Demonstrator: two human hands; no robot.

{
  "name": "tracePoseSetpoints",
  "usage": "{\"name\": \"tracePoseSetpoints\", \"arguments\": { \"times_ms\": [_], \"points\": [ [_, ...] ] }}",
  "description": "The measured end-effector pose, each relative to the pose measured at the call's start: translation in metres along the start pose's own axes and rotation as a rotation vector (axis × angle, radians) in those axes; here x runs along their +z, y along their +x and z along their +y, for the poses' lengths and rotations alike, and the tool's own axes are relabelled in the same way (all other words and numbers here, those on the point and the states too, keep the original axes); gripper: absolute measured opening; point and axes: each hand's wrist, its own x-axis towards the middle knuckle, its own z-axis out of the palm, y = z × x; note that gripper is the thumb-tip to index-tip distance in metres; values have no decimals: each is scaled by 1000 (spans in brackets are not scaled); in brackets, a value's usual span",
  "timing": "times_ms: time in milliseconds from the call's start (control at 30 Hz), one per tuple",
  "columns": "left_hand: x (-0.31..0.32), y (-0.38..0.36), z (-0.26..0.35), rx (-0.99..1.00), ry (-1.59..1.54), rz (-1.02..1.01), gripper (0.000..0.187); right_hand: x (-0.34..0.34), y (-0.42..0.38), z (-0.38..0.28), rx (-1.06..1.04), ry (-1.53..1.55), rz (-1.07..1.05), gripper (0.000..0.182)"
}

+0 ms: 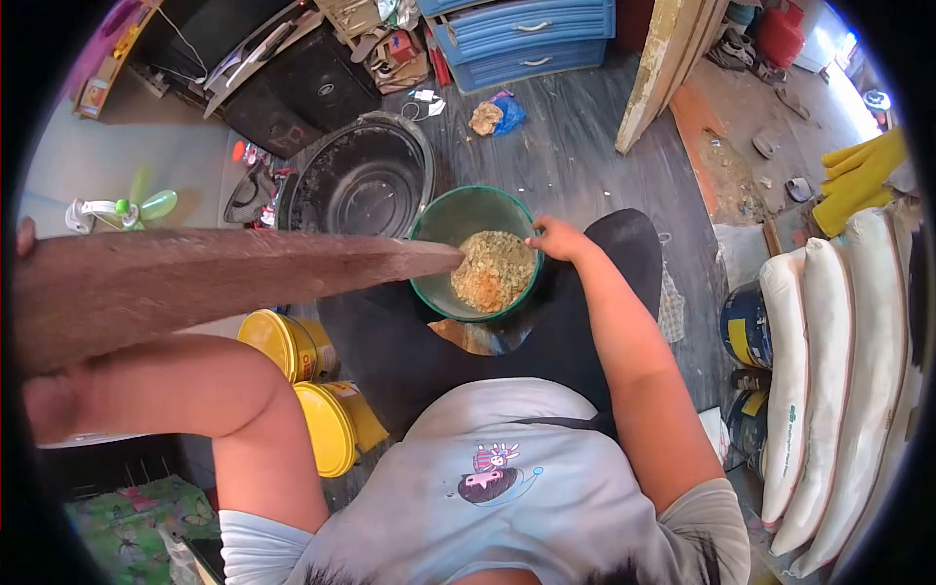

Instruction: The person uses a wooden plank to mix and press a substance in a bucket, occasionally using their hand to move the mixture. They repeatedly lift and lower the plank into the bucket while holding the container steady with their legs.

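Observation:
At the far left edge my left hand (47, 405) grips a thick, dark brown wooden pestle (224, 278); much of that hand is cut off by the frame edge and blurred. The pestle slants across the view, and its narrow far end reaches into a green bucket (429, 210). Pale yellowish-green crushed bits (502, 258), with an orange-brown patch, lie in the bucket. Its rim is pinched on the right side by my right hand (558, 239). The bucket stands between my legs, in dark trousers.
Beyond the bucket sits a large black basin (361, 185). Two yellow-lidded pails (324, 429) stand by my left leg. Full white sacks (829, 370) line the right side. A blue drawer unit (531, 44), a black speaker (302, 93) and a crumpled bag (499, 115) are farther off.

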Motion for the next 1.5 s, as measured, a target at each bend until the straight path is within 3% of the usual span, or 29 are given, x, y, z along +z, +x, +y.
{"name": "tracePoseSetpoints", "arguments": {
  "times_ms": [100,133,167,200,233,267,300,433,500,667,767,833,900,933,1000,1033,1100,1167,1200,1233,1267,1300,1333,1500],
  "points": [
    [-19,13,-37,139,110,-55,35,-6,-8,-10,11,-26,-6,55],
    [-42,-6,-55,-34,-20,-117,44,-7,-5,-8,13,-24,-7,55],
    [-48,-35,-85,-227,62,-31,44,-6,-1,-4,16,-6,-8,56],
    [-16,-82,-114,-263,215,110,42,-2,0,-3,18,14,-13,56],
    [25,-138,-146,-285,366,258,51,0,1,-3,12,13,-14,56],
    [27,-202,-188,-126,899,221,61,1,0,-4,-25,-47,24,56],
    [45,-205,-187,-191,476,283,63,0,-2,-5,-60,-109,67,55],
    [59,-216,-176,-370,251,341,54,1,-12,-12,-120,-163,55,54],
    [59,-213,-168,-415,122,211,59,1,-14,-17,-10,-46,-28,54],
    [54,-178,-129,-323,113,168,51,-2,-8,-18,-59,-104,9,55],
    [44,-114,-82,-177,158,101,46,-1,-7,-16,-41,-106,-19,55],
    [30,-71,-52,-234,217,160,48,-3,-6,-16,-10,-73,-55,54],
    [4,-31,-39,-284,-60,-83,36,-4,-5,-17,-17,-56,-47,55],
    [9,-15,-36,-292,-57,-84,36,-2,-3,-14,-13,-54,-55,55],
    [19,9,-39,52,233,-9,40,0,0,-11,-41,-59,-27,55],
    [13,7,-45,45,234,-12,40,0,0,-11,-37,-56,-33,55],
    [-7,-7,-63,-333,936,10,22,-1,-2,-11,-32,-71,-28,54],
    [2,-56,-107,-330,324,5,19,-2,-3,-11,-33,-54,-28,55],
    [-18,-113,-154,-303,729,-25,32,-3,-3,-11,-40,-45,-23,55],
    [23,-167,-182,-120,600,132,61,-2,-2,-10,-44,-41,-21,55],
    [29,-210,-205,-402,310,206,75,-2,-1,-9,-51,-66,-16,55],
    [36,-205,-197,-319,289,160,58,-2,-2,-10,-52,-87,-6,55],
    [39,-209,-200,-320,198,243,46,-4,-2,-11,-50,-87,8,55],
    [38,-215,-167,-348,286,195,41,-6,-13,-13,-39,-64,-19,53]
  ]
}}
